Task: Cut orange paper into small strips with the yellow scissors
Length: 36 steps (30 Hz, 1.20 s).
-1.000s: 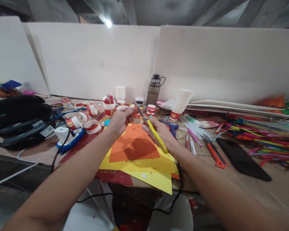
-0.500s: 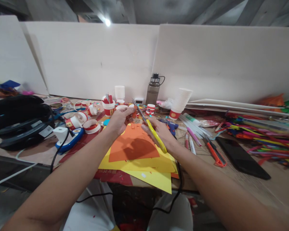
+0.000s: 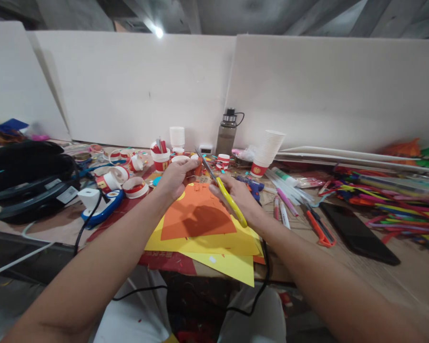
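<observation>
My right hand is closed on the yellow-handled scissors, whose blades point up and away to the left. With its fingers pinched, my left hand holds a small orange paper piece close beside the blades; the fingers partly hide it. Whether the blades touch the paper I cannot tell. Below both hands lies an orange sheet with several little cut scraps at its far edge. It rests on yellow sheets, and shadows of my hands fall across it.
Left stand cut paper cup rings, a blue-and-white power strip and black headgear. Behind are a pen cup, a bottle and stacked cups. Right lie markers, a utility knife and a phone.
</observation>
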### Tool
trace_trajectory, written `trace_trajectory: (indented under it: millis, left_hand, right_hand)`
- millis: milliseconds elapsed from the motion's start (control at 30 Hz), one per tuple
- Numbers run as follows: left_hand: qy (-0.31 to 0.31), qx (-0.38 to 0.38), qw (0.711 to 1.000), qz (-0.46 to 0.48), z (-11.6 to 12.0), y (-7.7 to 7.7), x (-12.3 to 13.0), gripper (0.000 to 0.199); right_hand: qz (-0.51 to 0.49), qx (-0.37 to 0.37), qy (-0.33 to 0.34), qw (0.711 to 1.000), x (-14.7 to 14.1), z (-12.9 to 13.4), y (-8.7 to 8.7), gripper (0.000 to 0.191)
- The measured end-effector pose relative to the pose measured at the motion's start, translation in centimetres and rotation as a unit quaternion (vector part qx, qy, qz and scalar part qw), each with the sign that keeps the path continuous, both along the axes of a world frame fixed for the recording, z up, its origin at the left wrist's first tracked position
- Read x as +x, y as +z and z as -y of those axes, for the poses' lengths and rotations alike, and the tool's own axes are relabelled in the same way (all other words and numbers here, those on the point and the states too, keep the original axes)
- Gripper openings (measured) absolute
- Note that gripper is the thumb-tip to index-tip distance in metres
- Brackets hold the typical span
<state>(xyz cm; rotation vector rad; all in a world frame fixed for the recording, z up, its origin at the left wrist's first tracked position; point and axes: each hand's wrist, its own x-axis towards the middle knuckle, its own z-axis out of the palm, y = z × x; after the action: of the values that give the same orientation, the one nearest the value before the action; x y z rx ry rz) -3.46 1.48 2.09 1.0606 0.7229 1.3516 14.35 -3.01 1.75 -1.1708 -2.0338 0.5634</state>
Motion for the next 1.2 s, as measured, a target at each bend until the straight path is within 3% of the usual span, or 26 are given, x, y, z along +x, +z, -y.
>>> trace_trajectory:
  millis: [300, 467, 667, 767, 1033, 1200]
  left_hand:
    - [-0.049, 0.038, 0.995, -0.080, -0.4, 0.3, -1.0, 0.021]
    - [-0.044, 0.045, 0.992, -0.106, -0.3, 0.5, -1.1, 0.021]
    - [-0.053, 0.067, 0.979, -0.186, 0.0, 0.1, -0.7, 0.015]
    - [-0.090, 0.079, 0.962, -0.246, 0.4, -0.2, -0.3, 0.008]
    - [-0.125, 0.096, 0.937, -0.311, 1.3, -0.3, 0.3, 0.005]
    - [-0.122, 0.070, 0.955, -0.262, 1.4, -0.5, 0.7, 0.004]
  right_hand:
    - [-0.003, -0.003, -0.006, 1.000, 0.0, 0.5, 0.2, 0.033]
    - [-0.037, -0.035, 0.018, 0.999, 0.0, 0.4, 0.2, 0.031]
    - [-0.254, -0.042, 0.001, 0.966, -0.4, 0.3, -0.3, 0.037]
    - [-0.303, -0.034, 0.017, 0.952, -0.5, 0.3, -0.4, 0.044]
    - [-0.274, -0.054, 0.060, 0.958, -0.4, -0.6, -1.1, 0.043]
    - [-0.276, -0.072, 0.045, 0.957, -0.5, -0.2, -0.8, 0.039]
